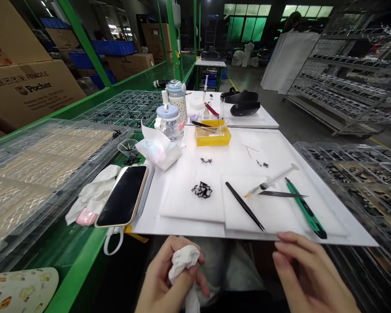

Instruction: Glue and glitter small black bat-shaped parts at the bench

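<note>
My left hand (169, 278) is closed around a crumpled white tissue (184, 261), below the table's front edge. Fingers apart, my right hand (309, 274) is empty near the front right edge. Closest to it lie a green utility knife (306, 208) and black tweezers (244, 206) on a white foam sheet (247, 224). A second pair of black tweezers (283, 194) crosses near the tip of a syringe (273, 179) with an orange tip. A small pile of black and clear parts (202, 190) sits on the left foam sheet (182, 208).
A phone (124, 195) with a white cable lies left of the foam, beside a tissue pack (159, 150). Behind stand a yellow tray (213, 135), a lidded jar (169, 119) and a bottle (177, 95). Compartment trays flank the table at left (52, 169) and right (361, 174).
</note>
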A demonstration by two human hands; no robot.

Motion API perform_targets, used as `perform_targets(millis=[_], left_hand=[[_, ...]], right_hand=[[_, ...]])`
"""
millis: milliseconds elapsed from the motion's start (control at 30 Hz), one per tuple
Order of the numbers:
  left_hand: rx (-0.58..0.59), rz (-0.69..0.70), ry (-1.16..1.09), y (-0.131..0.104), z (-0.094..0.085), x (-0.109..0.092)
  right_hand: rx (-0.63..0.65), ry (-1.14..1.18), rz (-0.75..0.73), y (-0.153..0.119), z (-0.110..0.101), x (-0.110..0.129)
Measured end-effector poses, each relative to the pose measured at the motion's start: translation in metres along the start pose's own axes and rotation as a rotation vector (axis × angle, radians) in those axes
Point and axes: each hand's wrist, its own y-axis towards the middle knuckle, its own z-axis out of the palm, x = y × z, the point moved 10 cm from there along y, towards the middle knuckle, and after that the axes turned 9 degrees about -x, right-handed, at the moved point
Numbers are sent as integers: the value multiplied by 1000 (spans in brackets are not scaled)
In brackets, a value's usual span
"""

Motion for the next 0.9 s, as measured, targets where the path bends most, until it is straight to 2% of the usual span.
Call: perform_targets(millis=[67, 200, 300, 367, 467, 567, 667, 733, 800, 900], left_hand=[[-31, 4, 107, 3, -4, -8], [-179, 33, 127, 11, -26, -15], [-131, 78, 95, 15, -34, -15], [-74, 85, 91, 17, -35, -15], [-90, 129, 98, 22, -40, -21], [-91, 135, 133, 25, -34, -26], [-109, 106, 233, 27, -27, -26], [-149, 82, 281, 27, -27, -26], [-176, 95, 321, 26, -29, -29], [-150, 240, 448, 25, -32, -41]], right_hand=[[37, -127, -68, 18, 6, -1], [192, -270, -111, 33, 41, -8], [277, -351, -104, 35, 59, -15], [274, -417, -125, 37, 61, -17], [241, -499, -189, 41, 57, -15], [206, -426, -255, 43, 54, -3], [218, -222, -291, 43, 66, 20], [257, -135, -285, 45, 85, 36], [335, -139, -265, 47, 115, 50], [514, -281, -225, 47, 166, 59]])
